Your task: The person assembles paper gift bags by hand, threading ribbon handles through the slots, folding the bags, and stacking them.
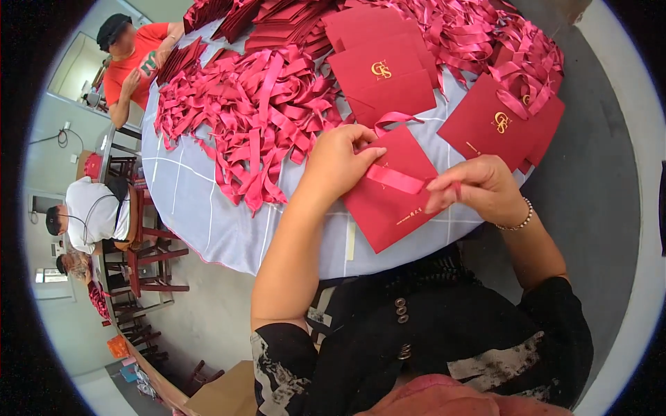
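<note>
A red paper envelope [385, 215] with small gold print lies tilted in front of me at the table's near edge. My left hand [338, 161] is closed on its upper left edge, thumb on top and fingers partly hidden. A pink satin ribbon [395, 179] runs across the envelope from near my left thumb to my right hand [485, 191]. The fingertips of that right hand pinch the ribbon's end over the envelope's right side. Another bit of ribbon loops out behind the envelope's top edge.
A big heap of pink ribbons [257, 118] covers the round cloth-covered table [322, 239] at left. Red envelopes with gold emblems [388, 87] lie beyond my hands, others [479, 118] at right. A person in an orange shirt [142, 59] sits across; others sit at far left.
</note>
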`<state>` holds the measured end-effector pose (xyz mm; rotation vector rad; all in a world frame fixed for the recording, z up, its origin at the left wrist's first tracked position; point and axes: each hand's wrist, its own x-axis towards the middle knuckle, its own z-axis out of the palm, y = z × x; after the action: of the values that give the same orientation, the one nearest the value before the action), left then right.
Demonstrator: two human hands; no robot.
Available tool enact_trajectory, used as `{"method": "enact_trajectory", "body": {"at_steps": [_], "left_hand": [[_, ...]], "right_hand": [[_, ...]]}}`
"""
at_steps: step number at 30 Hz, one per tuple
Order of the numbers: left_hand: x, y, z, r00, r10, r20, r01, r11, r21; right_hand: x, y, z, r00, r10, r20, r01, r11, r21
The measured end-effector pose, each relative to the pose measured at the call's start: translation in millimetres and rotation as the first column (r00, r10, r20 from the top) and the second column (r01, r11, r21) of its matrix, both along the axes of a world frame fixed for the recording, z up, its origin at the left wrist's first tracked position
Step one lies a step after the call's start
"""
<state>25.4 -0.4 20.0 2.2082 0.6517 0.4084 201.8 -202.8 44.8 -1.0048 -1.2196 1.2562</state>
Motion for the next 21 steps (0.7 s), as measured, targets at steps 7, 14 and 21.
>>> {"method": "enact_trajectory", "body": {"at_steps": [7,14,21], "left_hand": [[-10.4,13.8,-0.3,0.999,-0.032,-0.005,0.025,0.860,-0.510],[-15.0,17.0,-2.4,0.999,0.003,0.053,0.033,0.757,-0.652],[-15.1,10.7,1.5,0.998,-0.032,0.054,0.058,0.807,-0.588]], "right_hand": [[8.0,18.6,-29.4,0.876,-0.443,-0.191,0.453,0.891,0.013],[9.0,31.3,-43.8,0.770,-0.513,-0.381,0.553,0.833,-0.006],[11.5,48.9,-28.0,0.681,-0.586,-0.438,0.644,0.765,-0.022]]}}
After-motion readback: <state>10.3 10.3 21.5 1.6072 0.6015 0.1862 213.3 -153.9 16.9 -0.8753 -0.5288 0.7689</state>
